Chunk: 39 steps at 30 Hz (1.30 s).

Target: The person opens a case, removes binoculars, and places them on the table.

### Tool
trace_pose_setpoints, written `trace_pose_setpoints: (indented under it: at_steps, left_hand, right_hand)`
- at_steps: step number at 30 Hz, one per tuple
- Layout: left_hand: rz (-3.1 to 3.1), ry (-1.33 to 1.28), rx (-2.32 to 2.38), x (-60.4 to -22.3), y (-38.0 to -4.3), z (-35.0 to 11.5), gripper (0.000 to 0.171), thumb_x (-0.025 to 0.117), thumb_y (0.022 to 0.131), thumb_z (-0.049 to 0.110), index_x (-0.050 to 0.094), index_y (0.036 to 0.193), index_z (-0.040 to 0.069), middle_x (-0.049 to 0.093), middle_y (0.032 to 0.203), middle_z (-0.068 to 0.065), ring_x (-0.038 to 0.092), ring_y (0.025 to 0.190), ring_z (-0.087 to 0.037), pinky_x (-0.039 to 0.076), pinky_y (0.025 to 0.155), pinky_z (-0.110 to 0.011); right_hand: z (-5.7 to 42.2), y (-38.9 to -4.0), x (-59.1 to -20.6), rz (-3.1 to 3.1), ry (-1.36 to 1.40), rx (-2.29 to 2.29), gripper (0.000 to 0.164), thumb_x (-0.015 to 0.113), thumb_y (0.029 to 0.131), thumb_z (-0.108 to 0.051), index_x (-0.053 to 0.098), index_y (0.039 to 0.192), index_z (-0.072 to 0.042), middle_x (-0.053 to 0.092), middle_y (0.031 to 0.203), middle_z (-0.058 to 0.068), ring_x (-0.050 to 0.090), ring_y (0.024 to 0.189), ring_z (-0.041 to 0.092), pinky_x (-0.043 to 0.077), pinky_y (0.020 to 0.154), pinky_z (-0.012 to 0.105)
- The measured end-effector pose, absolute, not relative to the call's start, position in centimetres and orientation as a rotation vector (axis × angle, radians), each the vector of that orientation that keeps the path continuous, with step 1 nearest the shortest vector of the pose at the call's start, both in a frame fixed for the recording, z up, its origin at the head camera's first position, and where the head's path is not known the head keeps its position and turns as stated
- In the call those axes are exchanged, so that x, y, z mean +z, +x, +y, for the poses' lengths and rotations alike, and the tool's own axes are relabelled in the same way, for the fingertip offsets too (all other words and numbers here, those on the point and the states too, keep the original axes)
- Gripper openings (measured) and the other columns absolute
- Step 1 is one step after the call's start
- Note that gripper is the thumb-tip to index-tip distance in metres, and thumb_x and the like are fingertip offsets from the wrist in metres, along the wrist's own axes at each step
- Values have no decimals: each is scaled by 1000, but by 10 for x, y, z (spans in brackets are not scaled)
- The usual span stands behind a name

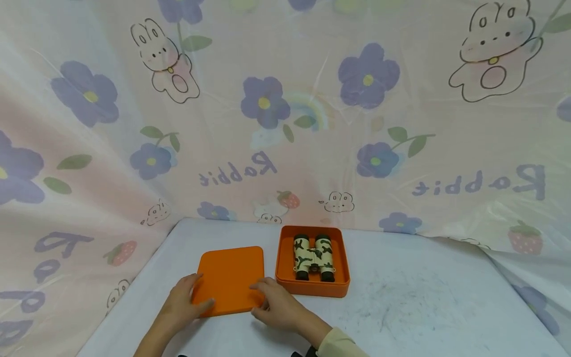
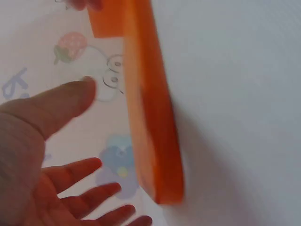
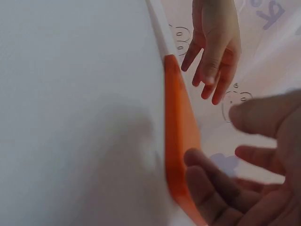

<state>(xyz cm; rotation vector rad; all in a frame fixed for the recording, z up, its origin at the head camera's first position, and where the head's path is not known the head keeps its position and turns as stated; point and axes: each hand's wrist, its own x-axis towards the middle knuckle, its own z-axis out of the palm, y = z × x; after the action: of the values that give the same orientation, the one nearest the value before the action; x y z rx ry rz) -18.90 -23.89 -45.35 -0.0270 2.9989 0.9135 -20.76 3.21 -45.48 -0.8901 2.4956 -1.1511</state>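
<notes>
A flat orange lid (image 1: 229, 278) lies on the white table (image 1: 401, 307). Beside it on the right stands an orange box (image 1: 312, 289) holding camouflage binoculars (image 1: 314, 257). My left hand (image 1: 189, 300) is at the lid's near left corner, thumb over its edge. In the left wrist view the fingers of this hand (image 2: 80, 188) are spread and straight beside the lid's edge (image 2: 150, 117). My right hand (image 1: 272, 300) is at the near right corner. Its relaxed fingers (image 3: 211, 174) reach the lid's rim (image 3: 178, 127), where the left hand (image 3: 214, 47) also shows.
A pink plastic sheet (image 1: 285, 124) printed with rabbits and purple flowers hangs behind and along both sides of the table. Grey scuff marks (image 1: 401, 302) cover the surface to the right of the box.
</notes>
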Motion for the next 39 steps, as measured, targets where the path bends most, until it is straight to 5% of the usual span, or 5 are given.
trace_pose_setpoints:
  at_steps: [10, 20, 31, 39]
  left_hand:
    - [3019, 98, 1180, -436, -197, -205, 69, 73, 83, 40, 47, 141, 11, 47, 144, -18, 45, 131, -42, 41, 102, -62]
    - [2966, 184, 1369, -438, -210, -168, 64, 77, 81, 34, 53, 136, 14, 52, 140, -6, 55, 122, -31, 51, 97, -51]
    - [2800, 241, 1452, -445, -217, -138, 73, 76, 78, 48, 51, 138, 15, 53, 140, -5, 56, 120, -32, 53, 94, -49]
    - [2713, 326, 1513, -453, -223, -127, 72, 76, 81, 39, 45, 141, 15, 49, 143, -13, 53, 123, -37, 51, 98, -49]
  right_hand:
    - [53, -202, -426, 2579, -1093, -1180, 36, 67, 89, -27, 61, 124, -22, 64, 119, -1, 63, 91, 4, 51, 70, 15]
    - [88, -209, -410, 2800, -1110, -1084, 32, 69, 87, -25, 65, 117, -20, 67, 111, -7, 63, 98, 15, 56, 88, 35]
    - [128, -222, -406, 2996, -1027, -829, 34, 69, 82, -28, 67, 114, -20, 64, 92, -7, 58, 84, 12, 51, 72, 25]
    - [147, -234, -406, 3034, -932, -653, 41, 70, 79, -35, 66, 116, -18, 60, 80, -4, 48, 67, 6, 41, 56, 20]
